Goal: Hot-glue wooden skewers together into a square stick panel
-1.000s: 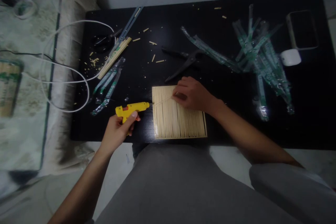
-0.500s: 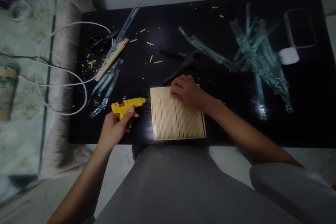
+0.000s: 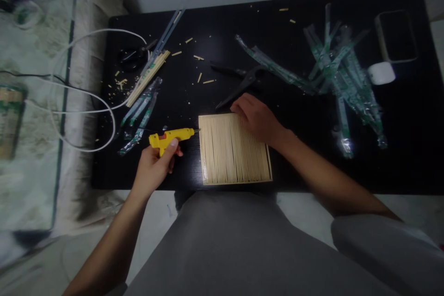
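Note:
My left hand (image 3: pixel 156 166) is wrapped around a yellow glue gun (image 3: pixel 169 139), thumb along its side. The gun's nozzle points right and ends close to the left edge of a square panel of thin wooden sticks (image 3: pixel 222 152). My right hand (image 3: pixel 255 118) rests over the panel's far right corner. Its fingers are curled at the far edge, and whatever they pinch is hidden. The sticks lie side by side within a narrow wooden border, near the table's front edge.
Black pliers-like cutters (image 3: pixel 243 83) lie behind the panel. Empty plastic sleeves (image 3: pixel 350 74) are heaped at right, by a white case (image 3: pixel 381 73) and a phone (image 3: pixel 397 37). At left are loose sticks (image 3: pixel 147 78), scissors (image 3: pixel 133 58), scraps and a white cable (image 3: pixel 111 113).
My right hand has shifted slightly right and away from me along the panel's far edge. A thin strand at its fingers no longer shows. The glue gun has edged right.

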`<state>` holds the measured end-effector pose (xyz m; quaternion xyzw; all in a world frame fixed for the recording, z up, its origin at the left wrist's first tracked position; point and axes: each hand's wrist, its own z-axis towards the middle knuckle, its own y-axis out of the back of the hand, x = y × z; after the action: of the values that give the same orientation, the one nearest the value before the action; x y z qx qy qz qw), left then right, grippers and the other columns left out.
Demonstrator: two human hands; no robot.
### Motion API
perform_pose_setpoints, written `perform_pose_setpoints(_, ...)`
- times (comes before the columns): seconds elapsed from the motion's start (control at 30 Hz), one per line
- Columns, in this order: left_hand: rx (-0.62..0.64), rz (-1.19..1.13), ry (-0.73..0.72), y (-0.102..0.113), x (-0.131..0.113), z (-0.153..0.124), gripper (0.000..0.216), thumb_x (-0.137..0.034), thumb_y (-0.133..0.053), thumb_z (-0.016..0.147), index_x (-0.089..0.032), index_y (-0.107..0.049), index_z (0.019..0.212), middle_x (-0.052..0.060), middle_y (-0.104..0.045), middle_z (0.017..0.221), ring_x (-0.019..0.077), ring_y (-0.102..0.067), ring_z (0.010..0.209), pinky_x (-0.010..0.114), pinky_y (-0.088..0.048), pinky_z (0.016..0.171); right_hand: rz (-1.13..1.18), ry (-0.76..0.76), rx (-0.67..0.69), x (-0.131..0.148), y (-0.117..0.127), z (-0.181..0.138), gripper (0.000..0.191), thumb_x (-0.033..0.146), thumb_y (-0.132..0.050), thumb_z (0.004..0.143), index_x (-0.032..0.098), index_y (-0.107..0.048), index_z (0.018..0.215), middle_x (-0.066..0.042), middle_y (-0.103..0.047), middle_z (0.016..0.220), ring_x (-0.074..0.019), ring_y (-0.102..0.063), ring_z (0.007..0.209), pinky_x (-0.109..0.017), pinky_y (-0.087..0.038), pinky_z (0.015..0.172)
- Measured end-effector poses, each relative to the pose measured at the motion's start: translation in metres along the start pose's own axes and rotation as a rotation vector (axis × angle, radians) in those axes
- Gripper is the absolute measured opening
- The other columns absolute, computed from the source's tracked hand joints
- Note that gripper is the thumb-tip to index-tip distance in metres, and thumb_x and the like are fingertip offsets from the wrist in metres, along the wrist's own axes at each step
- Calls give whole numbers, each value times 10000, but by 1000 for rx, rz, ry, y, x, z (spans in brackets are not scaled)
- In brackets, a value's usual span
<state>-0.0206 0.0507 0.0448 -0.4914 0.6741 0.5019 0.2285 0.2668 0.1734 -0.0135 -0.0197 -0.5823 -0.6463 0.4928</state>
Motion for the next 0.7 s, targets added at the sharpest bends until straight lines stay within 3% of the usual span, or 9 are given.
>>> perform_pose_setpoints(0.2,-34,88,-36,-5,1,6,446,-542,-581,978,-190,-647,714,-45,-485,449,110,-471,399,225,-374,438,-54,-12,-45,-7,-5,1,332,370,-407,1119,215,-623,921,-92,-632,931,-250,-578,932,-410,-501,892)
perform_pose_setpoints(0.7,-46,165,50,-4,7,0,490,-562,-612,943,-208,-562,608,-35,-499,457,108,-448,417,240,-319,429,-76,-108,-21,-15,-11,3,409,422,-400,1116,219,-601,823,-69,-626,846,-244,-531,865,-423,-434,882)
